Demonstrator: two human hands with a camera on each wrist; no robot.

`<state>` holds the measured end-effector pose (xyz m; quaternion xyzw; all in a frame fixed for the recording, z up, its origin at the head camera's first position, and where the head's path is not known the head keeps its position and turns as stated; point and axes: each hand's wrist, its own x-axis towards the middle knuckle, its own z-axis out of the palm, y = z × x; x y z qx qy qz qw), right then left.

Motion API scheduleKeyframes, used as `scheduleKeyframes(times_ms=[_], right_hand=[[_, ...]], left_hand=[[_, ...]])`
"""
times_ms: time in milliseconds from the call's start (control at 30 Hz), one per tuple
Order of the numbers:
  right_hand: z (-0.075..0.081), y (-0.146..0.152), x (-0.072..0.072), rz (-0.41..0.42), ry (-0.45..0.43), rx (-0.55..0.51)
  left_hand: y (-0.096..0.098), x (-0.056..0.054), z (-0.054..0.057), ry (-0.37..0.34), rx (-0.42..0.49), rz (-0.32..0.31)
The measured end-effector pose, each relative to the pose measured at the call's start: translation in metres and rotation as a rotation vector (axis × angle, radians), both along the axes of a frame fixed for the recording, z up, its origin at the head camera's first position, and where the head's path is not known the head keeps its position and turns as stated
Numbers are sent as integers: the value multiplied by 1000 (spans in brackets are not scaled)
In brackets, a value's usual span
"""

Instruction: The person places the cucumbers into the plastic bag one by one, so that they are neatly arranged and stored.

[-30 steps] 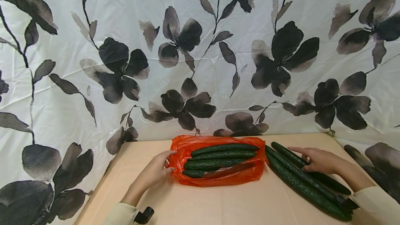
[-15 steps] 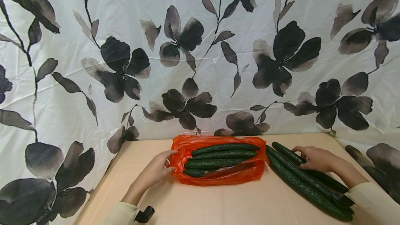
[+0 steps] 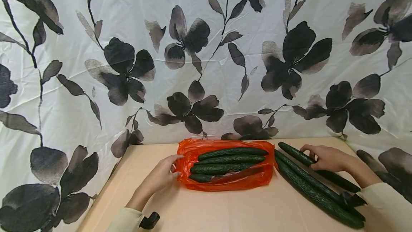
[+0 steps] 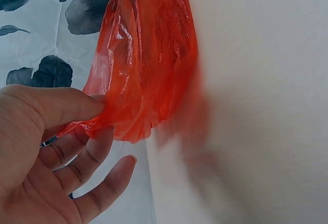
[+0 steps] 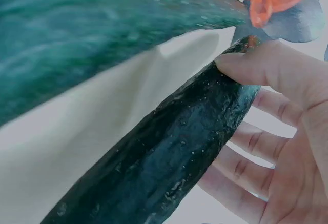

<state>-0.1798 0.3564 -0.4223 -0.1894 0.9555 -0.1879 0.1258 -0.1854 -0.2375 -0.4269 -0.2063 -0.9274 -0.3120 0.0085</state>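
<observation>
A red plastic bag (image 3: 225,186) lies on the table with several dark green cucumbers (image 3: 231,158) showing through its opening. My left hand (image 3: 162,174) pinches the bag's left end between thumb and fingers; the left wrist view shows the gathered film (image 4: 148,70) there. At the right, my right hand (image 3: 331,158) grips one cucumber (image 3: 296,153), thumb on one side and fingers on the other. In the right wrist view this held cucumber (image 5: 169,126) runs diagonally, apart from a neighbouring one. Two more cucumbers (image 3: 309,189) lie side by side, slanting down from the bag's right end.
The pale table (image 3: 206,210) reaches back to a white cloth (image 3: 206,131) with dark flower prints hanging behind it. A black wrist strap (image 3: 149,221) sits at the left sleeve. The right sleeve (image 3: 383,203) is close over the loose cucumbers' near ends.
The right hand has closed on the rearmost loose cucumber and shifted it slightly back, opening a gap to the other two. The left hand stays at the bag.
</observation>
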Motion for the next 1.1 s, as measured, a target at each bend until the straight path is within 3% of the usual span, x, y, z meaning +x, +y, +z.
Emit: scheduleKeyframes(times_ms=[300, 600, 833, 1100], right_hand=[[21, -8, -2, 27, -2, -94], [37, -22, -11, 51, 33, -84], [49, -36, -22, 119, 49, -110], [62, -56, -25, 155, 116, -98]], left_hand=[[0, 0, 1, 10, -1, -4], [0, -1, 1, 11, -4, -25], [1, -1, 1, 12, -6, -23], [1, -1, 1, 11, 0, -16]])
